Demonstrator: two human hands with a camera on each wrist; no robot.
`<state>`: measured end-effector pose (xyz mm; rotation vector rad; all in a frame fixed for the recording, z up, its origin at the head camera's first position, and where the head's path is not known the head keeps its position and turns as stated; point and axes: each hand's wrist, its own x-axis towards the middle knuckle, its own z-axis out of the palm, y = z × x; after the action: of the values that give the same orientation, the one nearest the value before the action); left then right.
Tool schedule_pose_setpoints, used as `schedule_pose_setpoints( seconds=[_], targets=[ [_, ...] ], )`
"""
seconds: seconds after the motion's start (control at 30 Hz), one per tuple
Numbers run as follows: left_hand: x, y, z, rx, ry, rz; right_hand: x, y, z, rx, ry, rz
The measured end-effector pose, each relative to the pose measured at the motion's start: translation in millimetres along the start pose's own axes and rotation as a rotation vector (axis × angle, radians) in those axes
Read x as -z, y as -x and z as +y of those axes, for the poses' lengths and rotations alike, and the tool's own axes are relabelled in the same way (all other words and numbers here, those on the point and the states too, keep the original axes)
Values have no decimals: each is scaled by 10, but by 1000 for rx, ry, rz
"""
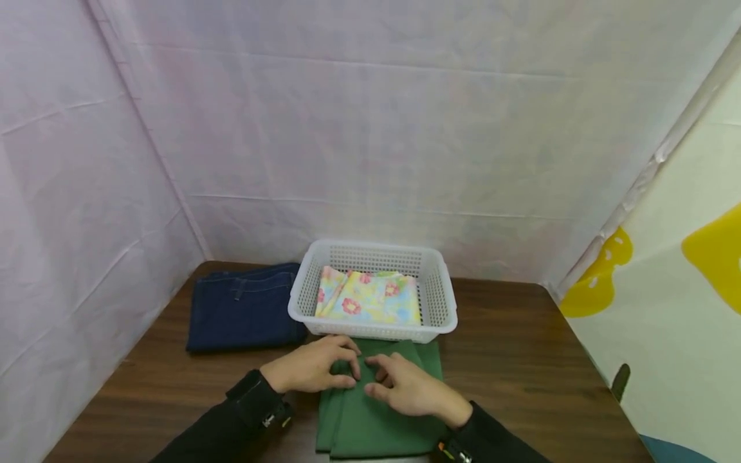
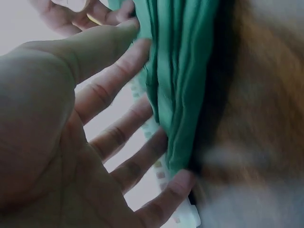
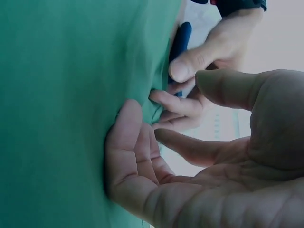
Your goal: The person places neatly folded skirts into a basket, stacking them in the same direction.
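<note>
A folded green cloth (image 1: 376,424) lies on the table in several layers. My left hand (image 1: 318,365) is over its left side, and in the left wrist view the spread fingers (image 2: 118,133) reach to the layered edge of the cloth. On the other side, my right hand (image 1: 408,386) is above the cloth with its fingers loosely bent. The right wrist view shows those fingers (image 3: 124,156) touching the green surface, the thumb apart from them. Neither hand pinches the cloth. Part of it is hidden beneath the hands.
Just behind the green cloth stands a white plastic basket (image 1: 448,315) with a folded floral cloth (image 1: 373,299) inside. Folded dark blue jeans (image 1: 243,312) lie left of the basket on the brown wooden table (image 1: 521,360). White fabric walls (image 1: 370,128) rise behind and at the sides.
</note>
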<state>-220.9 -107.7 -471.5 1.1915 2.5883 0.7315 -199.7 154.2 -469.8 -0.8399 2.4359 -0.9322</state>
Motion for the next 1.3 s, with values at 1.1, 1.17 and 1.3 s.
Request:
schedule_pose_setpoints(
  seconds=[1.1,1.17,1.3],
  targets=[
    [-187,95,413,470,243,97,263,418,479,-222,-117,198],
    [-184,61,400,450,248,77,248,383,465,-208,-134,175],
    [-179,19,394,419,298,42,221,327,436,-149,-191,120]
  ],
)
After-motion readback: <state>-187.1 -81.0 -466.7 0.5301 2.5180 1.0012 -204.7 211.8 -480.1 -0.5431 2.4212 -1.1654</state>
